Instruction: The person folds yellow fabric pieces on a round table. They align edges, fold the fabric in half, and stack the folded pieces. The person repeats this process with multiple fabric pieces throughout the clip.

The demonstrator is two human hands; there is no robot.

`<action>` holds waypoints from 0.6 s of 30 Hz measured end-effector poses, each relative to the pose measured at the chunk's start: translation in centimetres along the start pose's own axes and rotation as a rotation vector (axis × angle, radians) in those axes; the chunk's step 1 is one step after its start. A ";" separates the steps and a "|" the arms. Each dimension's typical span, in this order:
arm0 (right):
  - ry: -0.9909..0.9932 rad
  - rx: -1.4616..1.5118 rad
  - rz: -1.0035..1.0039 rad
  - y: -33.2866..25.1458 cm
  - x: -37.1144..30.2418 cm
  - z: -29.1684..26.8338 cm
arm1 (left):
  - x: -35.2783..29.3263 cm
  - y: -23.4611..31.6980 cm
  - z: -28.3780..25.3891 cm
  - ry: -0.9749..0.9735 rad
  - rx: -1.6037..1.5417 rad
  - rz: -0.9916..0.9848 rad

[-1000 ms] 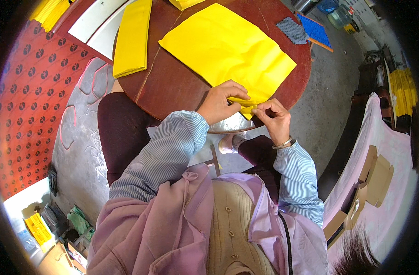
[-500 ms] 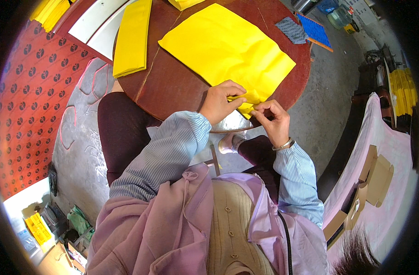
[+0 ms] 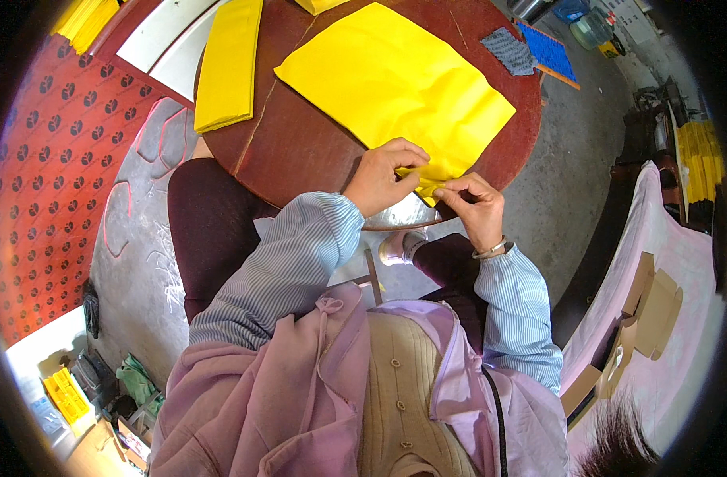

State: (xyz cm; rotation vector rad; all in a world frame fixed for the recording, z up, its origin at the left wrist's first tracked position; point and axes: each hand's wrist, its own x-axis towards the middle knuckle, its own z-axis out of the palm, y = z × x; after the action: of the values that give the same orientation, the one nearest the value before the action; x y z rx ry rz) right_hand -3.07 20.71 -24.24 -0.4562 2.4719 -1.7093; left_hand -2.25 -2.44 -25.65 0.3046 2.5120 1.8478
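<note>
A wide yellow sheet, which looks like soft fabric, lies flat on a round reddish-brown table. Its near corner is gathered and creased at the table's front edge. My left hand grips that edge, thumb and fingers closed on the material. Just to the right, my right hand pinches the tip of the same corner between thumb and forefinger. Whether the sheet is a single layer or a bag I cannot tell.
A folded yellow stack lies at the table's left. On the right are a grey patterned cloth and a blue board over the edge. An opened cardboard box rests on a pink cover.
My right hand's fingers have shifted slightly at the gathered corner. My left hand keeps its place on the sheet.
</note>
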 end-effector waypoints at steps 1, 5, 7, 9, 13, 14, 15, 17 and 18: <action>0.004 0.011 0.002 0.0 0.0 0.0 | 0.0 0.1 -0.1 -0.021 0.007 0.020; 0.006 0.026 0.023 -0.1 0.0 0.1 | -0.1 0.3 -0.3 -0.037 -0.004 0.013; -0.002 0.043 0.041 -0.1 0.0 0.1 | 0.0 0.3 -0.3 -0.042 -0.004 -0.005; 0.003 0.036 0.050 -0.1 0.0 0.1 | 0.0 0.1 -0.4 -0.042 -0.014 0.001; 0.006 0.063 0.054 0.2 0.1 0.1 | 0.1 -0.1 -0.4 -0.045 -0.011 0.039; 0.017 0.058 0.048 0.3 0.1 0.1 | 0.1 -0.2 -0.4 -0.043 -0.016 0.034; 0.023 0.057 0.028 0.5 0.2 0.2 | 0.1 -0.2 -0.4 -0.040 -0.021 0.030; 0.021 0.077 0.029 0.7 0.2 0.2 | 0.1 -0.2 -0.5 -0.049 -0.024 0.026; 0.014 0.098 0.050 0.8 0.2 0.2 | 0.1 -0.2 -0.5 -0.060 -0.021 0.026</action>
State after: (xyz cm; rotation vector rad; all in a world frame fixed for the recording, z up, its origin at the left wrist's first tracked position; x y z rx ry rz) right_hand -3.36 20.73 -25.01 -0.3709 2.3746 -1.8100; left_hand -2.41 -2.96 -25.66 0.3883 2.4599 1.8442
